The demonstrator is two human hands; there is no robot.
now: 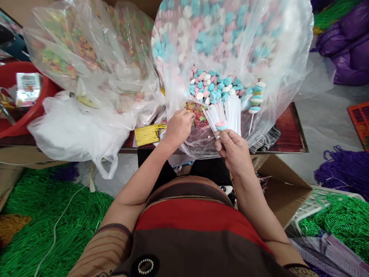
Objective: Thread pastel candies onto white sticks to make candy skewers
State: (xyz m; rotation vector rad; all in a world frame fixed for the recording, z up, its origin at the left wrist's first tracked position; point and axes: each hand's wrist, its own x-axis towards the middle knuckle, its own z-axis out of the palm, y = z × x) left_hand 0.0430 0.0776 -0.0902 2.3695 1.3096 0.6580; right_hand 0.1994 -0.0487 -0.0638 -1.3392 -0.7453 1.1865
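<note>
My right hand (234,148) is closed around a fan of thin white sticks (227,111), one of them carrying a pink and blue ring sweet (221,125). My left hand (180,127) reaches with bent fingers into a small pile of coloured ring sweets (198,114) on clear plastic; whether it holds one is hidden. Just behind lies a heap of pink, blue and white marshmallow sweets (211,86) in a big open clear bag (276,50). A finished stick of stacked sweets (255,100) stands at the right of the heap.
A bundle of gold twist ties (147,134) lies left of my left hand. Clear bags of coloured rings (80,46) and a white bag (72,127) crowd the low table's left. A red basin (17,96) sits far left. Green beads (43,223) and purple beads (343,169) cover the floor.
</note>
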